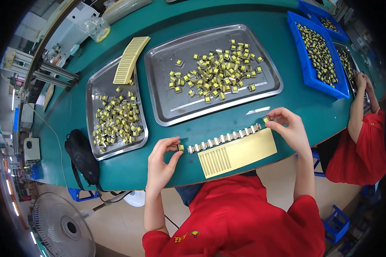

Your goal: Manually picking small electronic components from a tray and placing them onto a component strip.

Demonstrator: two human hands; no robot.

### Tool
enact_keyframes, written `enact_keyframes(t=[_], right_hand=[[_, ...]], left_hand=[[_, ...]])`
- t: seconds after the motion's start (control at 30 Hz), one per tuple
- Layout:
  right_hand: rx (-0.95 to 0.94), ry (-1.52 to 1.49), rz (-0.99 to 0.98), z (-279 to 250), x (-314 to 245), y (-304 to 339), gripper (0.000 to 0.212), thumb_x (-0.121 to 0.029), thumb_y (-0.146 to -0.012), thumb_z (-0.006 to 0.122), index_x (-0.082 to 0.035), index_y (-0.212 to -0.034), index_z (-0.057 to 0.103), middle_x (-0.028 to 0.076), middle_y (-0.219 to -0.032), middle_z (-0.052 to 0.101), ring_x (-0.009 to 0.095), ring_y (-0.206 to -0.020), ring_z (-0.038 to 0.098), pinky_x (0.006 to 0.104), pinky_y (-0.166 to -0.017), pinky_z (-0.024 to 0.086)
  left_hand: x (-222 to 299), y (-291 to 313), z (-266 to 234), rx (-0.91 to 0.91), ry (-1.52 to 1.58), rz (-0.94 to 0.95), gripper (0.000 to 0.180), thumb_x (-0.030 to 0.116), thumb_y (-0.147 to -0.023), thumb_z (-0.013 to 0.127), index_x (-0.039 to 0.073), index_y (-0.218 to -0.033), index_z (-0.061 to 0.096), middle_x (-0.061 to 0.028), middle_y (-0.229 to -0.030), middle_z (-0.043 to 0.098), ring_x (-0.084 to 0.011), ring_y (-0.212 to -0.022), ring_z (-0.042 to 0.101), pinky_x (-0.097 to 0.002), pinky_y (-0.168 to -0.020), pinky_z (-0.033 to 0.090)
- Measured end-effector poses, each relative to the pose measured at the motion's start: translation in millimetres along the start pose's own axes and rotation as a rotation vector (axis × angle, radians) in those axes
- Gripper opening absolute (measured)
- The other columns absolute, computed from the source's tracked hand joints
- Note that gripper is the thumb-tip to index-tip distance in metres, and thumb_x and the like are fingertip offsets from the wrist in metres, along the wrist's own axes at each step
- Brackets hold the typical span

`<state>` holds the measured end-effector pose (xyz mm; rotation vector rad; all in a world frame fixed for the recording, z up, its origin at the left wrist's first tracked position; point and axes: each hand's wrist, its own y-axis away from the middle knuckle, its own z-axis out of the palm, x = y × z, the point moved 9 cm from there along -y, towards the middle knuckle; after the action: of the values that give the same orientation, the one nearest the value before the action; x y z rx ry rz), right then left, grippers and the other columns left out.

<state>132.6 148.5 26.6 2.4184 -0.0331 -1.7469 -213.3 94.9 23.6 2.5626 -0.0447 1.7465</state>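
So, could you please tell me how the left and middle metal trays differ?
The middle tray looks larger than the left tray. A yellow strip overlaps the left tray's far end, while none lies on the middle tray. Both are metal and hold small yellow-and-silver parts.

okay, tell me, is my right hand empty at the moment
No, your right hand pinches a small yellow part between thumb and finger, by the right end of the row of parts.

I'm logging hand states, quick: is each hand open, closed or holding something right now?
Left hand: closed, holding a small yellow-and-metal component.
Right hand: closed, holding a similar component.
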Motion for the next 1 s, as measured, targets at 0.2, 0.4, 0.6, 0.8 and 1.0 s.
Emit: enact_keyframes(t=[0.2, 0.4, 0.6, 0.8, 1.0], right_hand=[[-0.014, 0.39, -0.105, -1, -3, 2, 0.023, -0.007, -0.074, 0.077, -0.001, -0.092, 0.066, 0.004, -0.086, 0.065, 0.013, -0.072, 0.057, 0.0265, -0.064, 0.045], [-0.056, 0.417, -0.171, 10, -2, 0, 0.024, -0.009, -0.073, 0.078, -0.001, -0.091, 0.064, 0.005, -0.083, 0.062, 0.015, -0.068, 0.054, 0.0278, -0.062, 0.044], [-0.064, 0.414, -0.176, 13, -1, -3, 0.024, -0.011, -0.075, 0.078, 0.0, -0.09, 0.063, 0.007, -0.084, 0.063, 0.016, -0.069, 0.055, 0.0291, -0.063, 0.045], [-0.071, 0.466, -0.108, 12, -13, -26, 0.018, -0.014, -0.085, 0.071, 0.001, -0.093, 0.063, 0.011, -0.084, 0.065, 0.02, -0.072, 0.058, 0.032, -0.066, 0.047], [0.264, 0.68, -0.425, 5, -26, -70, 0.015, -0.012, -0.088, 0.066, 0.0, -0.097, 0.064, 0.013, -0.098, 0.065, 0.028, -0.087, 0.062, 0.0371, -0.078, 0.049]], left_hand=[[25, 2, 14, -0.049, -0.333, 0.129, 0.044, -0.01, -0.077, 0.068, 0.002, -0.119, 0.061, -0.0108, -0.104, 0.063, -0.021, -0.092, 0.063, -0.0306, -0.081, 0.052], [31, 1, 18, -0.049, -0.347, 0.166, 0.044, -0.011, -0.075, 0.07, 0.001, -0.116, 0.062, -0.0102, -0.101, 0.063, -0.0203, -0.088, 0.063, -0.0305, -0.079, 0.052], [30, 0, 20, -0.063, -0.35, 0.166, 0.044, -0.011, -0.075, 0.069, 0.001, -0.116, 0.063, -0.0099, -0.102, 0.063, -0.0202, -0.088, 0.063, -0.0306, -0.079, 0.052], [29, 0, 20, -0.063, -0.381, 0.162, 0.043, -0.009, -0.075, 0.07, 0.002, -0.115, 0.063, -0.0094, -0.102, 0.063, -0.0199, -0.085, 0.062, -0.0303, -0.076, 0.051], [30, 2, 23, -0.057, -0.399, 0.178, 0.041, -0.007, -0.076, 0.07, 0.003, -0.115, 0.064, -0.0094, -0.102, 0.063, -0.0205, -0.085, 0.062, -0.0301, -0.072, 0.05]])
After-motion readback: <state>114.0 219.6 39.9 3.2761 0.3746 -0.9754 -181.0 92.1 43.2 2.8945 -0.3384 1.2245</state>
